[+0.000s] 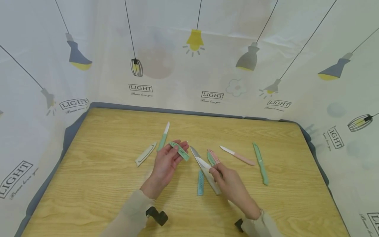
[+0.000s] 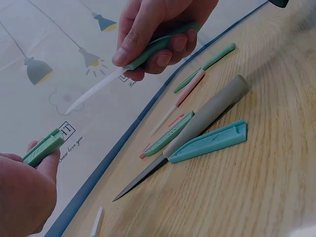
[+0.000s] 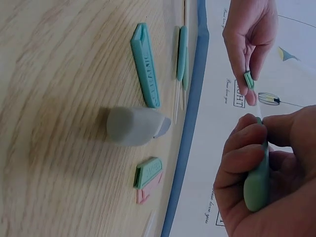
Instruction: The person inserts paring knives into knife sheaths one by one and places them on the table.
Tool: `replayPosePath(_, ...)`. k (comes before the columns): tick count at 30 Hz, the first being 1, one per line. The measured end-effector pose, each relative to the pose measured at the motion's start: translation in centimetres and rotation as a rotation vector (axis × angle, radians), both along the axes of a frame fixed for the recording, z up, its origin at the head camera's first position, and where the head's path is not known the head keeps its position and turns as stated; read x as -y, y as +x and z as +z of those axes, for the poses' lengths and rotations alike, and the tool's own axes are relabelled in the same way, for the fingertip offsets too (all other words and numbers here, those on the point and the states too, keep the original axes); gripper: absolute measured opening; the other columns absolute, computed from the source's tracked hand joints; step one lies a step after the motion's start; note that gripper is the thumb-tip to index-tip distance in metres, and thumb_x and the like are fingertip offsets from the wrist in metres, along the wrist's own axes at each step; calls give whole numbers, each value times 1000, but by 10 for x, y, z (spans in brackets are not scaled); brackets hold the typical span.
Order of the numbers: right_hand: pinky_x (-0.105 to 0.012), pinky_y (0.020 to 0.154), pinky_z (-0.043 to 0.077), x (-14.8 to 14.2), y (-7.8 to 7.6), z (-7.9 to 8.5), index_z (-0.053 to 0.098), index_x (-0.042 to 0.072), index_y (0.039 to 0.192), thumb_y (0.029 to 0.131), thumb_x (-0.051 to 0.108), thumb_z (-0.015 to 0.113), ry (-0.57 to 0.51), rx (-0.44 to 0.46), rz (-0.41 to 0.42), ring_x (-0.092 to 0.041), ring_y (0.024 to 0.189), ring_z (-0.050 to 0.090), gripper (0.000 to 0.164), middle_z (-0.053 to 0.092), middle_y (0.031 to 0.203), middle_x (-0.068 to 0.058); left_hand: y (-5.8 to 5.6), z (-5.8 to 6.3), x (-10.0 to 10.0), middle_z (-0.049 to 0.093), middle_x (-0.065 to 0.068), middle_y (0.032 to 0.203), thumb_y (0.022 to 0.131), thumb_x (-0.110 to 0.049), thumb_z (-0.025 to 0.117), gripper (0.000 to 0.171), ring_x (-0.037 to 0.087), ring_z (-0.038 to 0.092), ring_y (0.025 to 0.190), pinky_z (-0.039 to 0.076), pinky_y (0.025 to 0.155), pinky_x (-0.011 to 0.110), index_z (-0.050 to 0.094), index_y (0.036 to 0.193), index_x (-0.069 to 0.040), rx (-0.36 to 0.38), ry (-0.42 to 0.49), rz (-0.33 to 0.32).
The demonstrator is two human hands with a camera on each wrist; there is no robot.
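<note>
My left hand (image 1: 162, 166) holds a green knife sheath (image 1: 182, 153) between thumb and fingers, above the table. In my right hand (image 1: 234, 184) is a paring knife (image 2: 158, 48); the fingers curl round its green handle (image 3: 256, 185). Its bare white blade (image 1: 204, 163) points toward the sheath, with a gap between them. Beneath it on the table lies a larger knife (image 1: 214, 184) with a grey handle and a bare metal blade. A blue sheath (image 1: 200, 183) lies left of that handle. Green (image 1: 211, 158) and pink (image 1: 214, 156) sheaths lie side by side, partly hidden by the right hand's knife.
Farther left are a green-handled knife (image 1: 162, 141) with a white blade and a cream sheath (image 1: 146, 154). To the right lie a pink-handled knife (image 1: 242, 158) and a green knife (image 1: 261, 164) with its blade covered in green. A printed curtain (image 1: 177, 75) surrounds the wooden table (image 1: 97, 164).
</note>
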State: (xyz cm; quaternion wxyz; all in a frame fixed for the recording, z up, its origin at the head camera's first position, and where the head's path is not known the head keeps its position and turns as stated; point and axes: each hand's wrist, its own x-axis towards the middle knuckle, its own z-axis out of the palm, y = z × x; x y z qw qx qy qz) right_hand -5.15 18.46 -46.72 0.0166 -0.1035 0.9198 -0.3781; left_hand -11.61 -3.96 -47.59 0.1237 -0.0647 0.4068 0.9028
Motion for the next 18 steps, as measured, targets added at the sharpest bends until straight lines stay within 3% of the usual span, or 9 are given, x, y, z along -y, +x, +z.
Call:
replayPosePath(11, -16, 37, 33, 11, -1, -2, 66, 12, 94, 100, 25, 52, 7, 22, 11, -2, 45, 39, 20, 51, 60, 11, 1, 0, -3, 51, 29, 133, 103, -5, 42, 34, 32, 56, 118, 40, 105, 44, 36, 132, 12, 15, 11, -14)
replayPosePath(18, -16, 36, 33, 14, -3, -1, 67, 10, 96, 100, 24, 53, 5, 23, 19, -2, 44, 39, 21, 55, 62, 7, 1, 2, -4, 51, 28, 132, 103, -5, 41, 37, 30, 57, 118, 45, 101, 39, 33, 134, 14, 7, 11, -15)
